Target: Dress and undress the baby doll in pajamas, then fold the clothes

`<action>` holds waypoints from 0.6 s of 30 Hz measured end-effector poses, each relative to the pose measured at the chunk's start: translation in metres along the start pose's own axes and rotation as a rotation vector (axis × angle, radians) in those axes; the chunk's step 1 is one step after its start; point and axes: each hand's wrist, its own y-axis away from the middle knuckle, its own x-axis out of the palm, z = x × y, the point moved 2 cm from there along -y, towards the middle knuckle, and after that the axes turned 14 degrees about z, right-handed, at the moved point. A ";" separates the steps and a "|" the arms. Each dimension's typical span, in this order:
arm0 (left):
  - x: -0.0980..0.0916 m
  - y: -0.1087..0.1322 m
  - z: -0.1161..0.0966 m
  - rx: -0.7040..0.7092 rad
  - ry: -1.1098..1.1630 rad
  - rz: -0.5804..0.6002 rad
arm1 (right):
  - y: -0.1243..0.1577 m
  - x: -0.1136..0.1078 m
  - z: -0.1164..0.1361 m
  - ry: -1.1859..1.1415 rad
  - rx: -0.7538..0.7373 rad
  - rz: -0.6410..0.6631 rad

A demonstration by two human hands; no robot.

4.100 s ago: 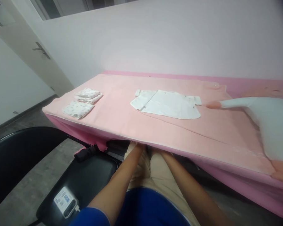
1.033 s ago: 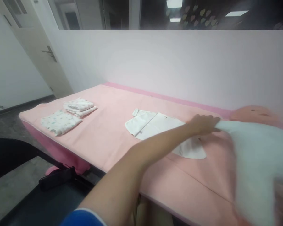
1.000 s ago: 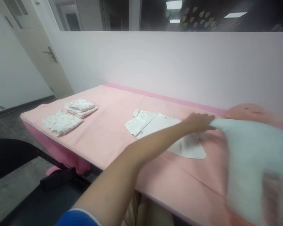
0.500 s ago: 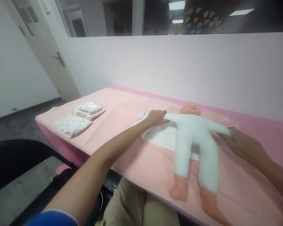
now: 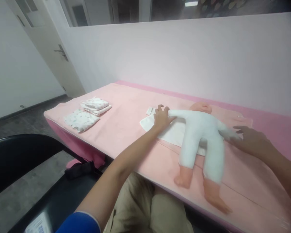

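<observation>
Doll (image 5: 201, 126) with a white body is seen right of centre in the frame, its feet pointed toward the lower right. At the left edge, a black chair (image 5: 26, 149) is seen beside the pink-covered table (image 5: 121, 113). Left of centre, a flat folded cloth (image 5: 81, 120) and a folded stack (image 5: 96, 105) are set just beside each other, perhaps so as to be kept away from the hands' working area. Around the centre, a white garment (image 5: 172, 134) is spread flat, its right part overlapped by the doll. One doll arm's end is met by the left hand (image 5: 162, 118), its thumb and fingers parted; whether it is gripped cannot be told. Farther right, the other arm's end is met by the right hand (image 5: 253, 139), its fingers partly extended, its hold likewise unclear. With both ends attended, the arms are seemingly kept outstretched and the body balanced
</observation>
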 end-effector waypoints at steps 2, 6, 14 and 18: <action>0.003 0.000 0.003 -0.008 0.049 0.006 | 0.000 -0.019 0.021 -0.009 -0.019 -0.005; 0.008 0.000 0.007 0.000 0.083 -0.016 | -0.002 -0.051 0.101 -0.122 -0.246 -0.019; 0.015 -0.008 0.021 0.039 0.428 -0.215 | -0.069 -0.031 0.224 -0.135 -0.642 0.302; 0.016 -0.011 0.024 -0.087 0.348 -0.082 | -0.092 -0.016 0.238 -0.085 -0.637 0.420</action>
